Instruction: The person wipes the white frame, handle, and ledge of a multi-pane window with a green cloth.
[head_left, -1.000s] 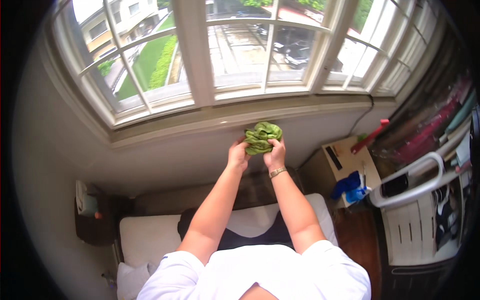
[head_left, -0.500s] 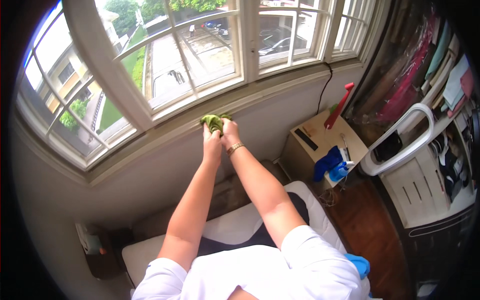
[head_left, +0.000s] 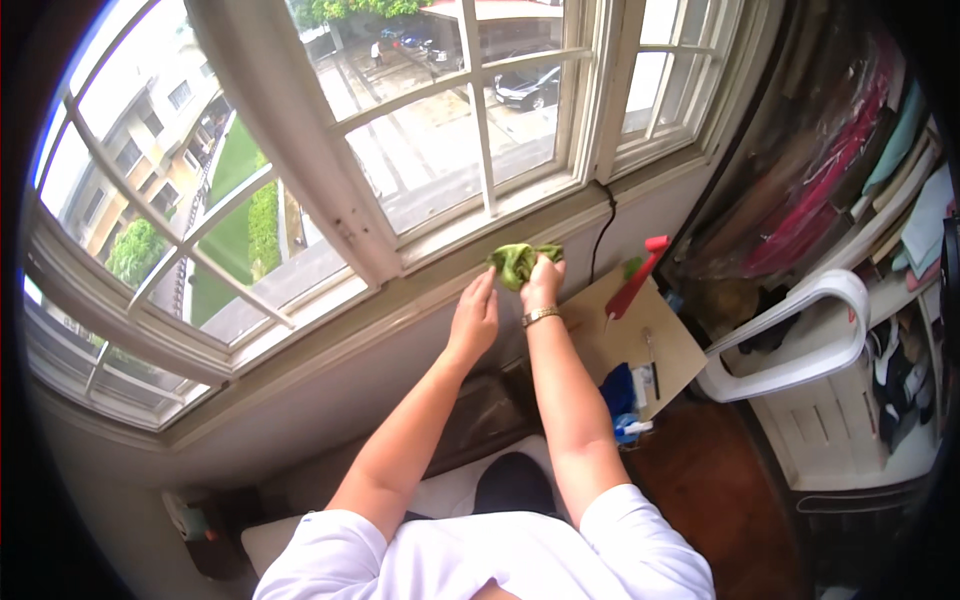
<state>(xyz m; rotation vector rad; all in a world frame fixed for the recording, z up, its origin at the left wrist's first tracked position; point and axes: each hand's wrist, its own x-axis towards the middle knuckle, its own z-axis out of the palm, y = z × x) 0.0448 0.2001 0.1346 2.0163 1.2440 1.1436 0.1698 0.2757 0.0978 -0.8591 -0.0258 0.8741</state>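
Note:
A crumpled green cloth (head_left: 517, 264) is bunched in my right hand (head_left: 543, 284), in front of the window sill (head_left: 430, 285). My right fingers are wrapped round it, and a metal-banded watch or bracelet (head_left: 541, 316) circles that wrist. Just to the left, my left hand (head_left: 474, 318) is stretched out with its fingers straight and close together. Its fingertips come near the cloth's left edge; whether they touch it I cannot tell.
Paned windows (head_left: 400, 225) span the wall ahead. Right of my arms, a small wooden table (head_left: 680, 345) carries a red long-handled object (head_left: 632, 285), a dark blue cloth (head_left: 618, 385) and a blue bottle (head_left: 627, 428). Beyond stands a white plastic chair (head_left: 800, 375). A mattress (head_left: 440, 492) lies below.
My view has shifted left. Both hands were together on the cloth; my left hand has let go and moved apart, while my right hand keeps hold and sits farther right along the sill.

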